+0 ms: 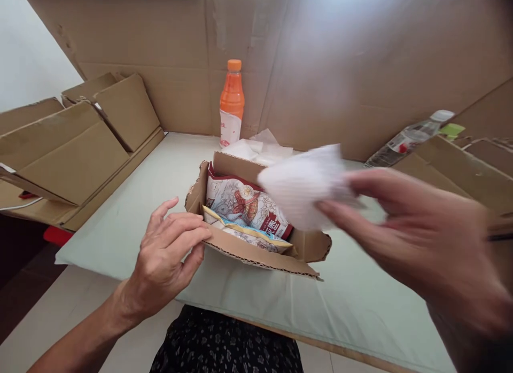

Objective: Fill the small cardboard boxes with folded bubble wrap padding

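Note:
A small open cardboard box [256, 253] stands before me. Inside it lie a dark-red-edged snack bag [244, 202] with printed drawings and a yellow-edged bag [248, 233] in front of it. At the box's front left corner, my left hand [170, 250] rests its fingertips on the edge, fingers loosely bent and apart. Between thumb and fingers, my right hand [417, 228] pinches a folded white ribbed foam wrap [306, 188], blurred by motion. The wrap hangs over the box's right part and hides some of it.
Behind the box stand an orange drink bottle [232, 103] and more white wrap pieces [244, 148]. Cardboard boxes [76, 154] sit at left. A clear bottle [409, 138] leans at right by another cardboard box [449, 164]. Tall cardboard [160, 47] walls the pale-green covered table [152, 175].

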Demonstrator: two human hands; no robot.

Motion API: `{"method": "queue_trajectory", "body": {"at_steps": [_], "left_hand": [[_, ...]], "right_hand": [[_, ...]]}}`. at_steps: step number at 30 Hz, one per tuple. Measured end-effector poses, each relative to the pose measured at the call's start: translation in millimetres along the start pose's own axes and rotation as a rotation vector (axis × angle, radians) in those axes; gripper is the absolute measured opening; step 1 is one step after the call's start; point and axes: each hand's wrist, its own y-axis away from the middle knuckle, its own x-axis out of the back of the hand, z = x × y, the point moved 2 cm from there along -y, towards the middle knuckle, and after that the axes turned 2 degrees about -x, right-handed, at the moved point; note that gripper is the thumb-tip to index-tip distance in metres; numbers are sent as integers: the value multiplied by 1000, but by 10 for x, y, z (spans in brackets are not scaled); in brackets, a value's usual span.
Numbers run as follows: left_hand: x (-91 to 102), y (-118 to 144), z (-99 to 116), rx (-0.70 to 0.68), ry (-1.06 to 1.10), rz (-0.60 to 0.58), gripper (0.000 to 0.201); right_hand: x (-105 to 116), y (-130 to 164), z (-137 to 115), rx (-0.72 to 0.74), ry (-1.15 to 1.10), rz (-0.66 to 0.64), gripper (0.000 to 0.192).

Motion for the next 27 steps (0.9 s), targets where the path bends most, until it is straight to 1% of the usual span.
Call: {"method": "queue_trajectory", "body": {"at_steps": [2, 4, 6, 8, 10, 12, 14, 16, 19, 20, 21, 22, 23, 24, 25, 26, 27], "left_hand": [[-25, 14, 18, 18, 13, 21, 25], [-42, 27, 30, 34, 32, 39, 25], [-56, 41, 29, 43, 50, 53, 24], [-72, 59, 17, 46, 61, 63, 24], [-88, 79, -2, 47, 64, 70, 24], [-103, 95, -20, 48, 67, 76, 24], [-112, 98, -29, 41, 76, 82, 25], [-116, 87, -23, 33, 83, 82, 25], [-110, 67, 4, 36, 97, 92, 30], [-104, 73, 8, 52, 100, 110, 34], [-97, 91, 2, 81, 100, 142, 40], [-89, 127, -17, 121, 97, 189, 48], [-83, 182, -50, 174, 96, 241, 56], [-83, 257, -98, 242, 104, 287, 63], [-94, 350, -160, 326, 129, 309, 66], [-117, 457, -230, 426, 179, 300, 65], [-153, 575, -301, 536, 248, 258, 62]], "right_hand": [[-260, -283, -253, 124, 60, -266, 20], [-613, -484, -452, 203, 224, -520, 13], [-930, -580, -587, 259, 418, -703, 11], [-1125, -594, -671, 343, 561, -818, 14], [-1182, -573, -714, 430, 624, -852, 20], [-1158, -554, -725, 450, 643, -838, 19], [-1135, -547, -727, 396, 653, -817, 16], [-1159, -545, -748, 347, 641, -831, 14], [-1176, -584, -793, 344, 608, -874, 13], [-1125, -612, -782, 338, 597, -873, 10], [-1028, -640, -742, 321, 579, -849, 10], [-884, -659, -668, 290, 545, -793, 14], [-698, -658, -559, 243, 489, -694, 19], [-486, -622, -414, 188, 424, -569, 24], [-265, -543, -242, 123, 339, -407, 27], [-58, -415, -50, 51, 256, -221, 28], [92, -235, 144, -9, 218, -104, 31]]}}
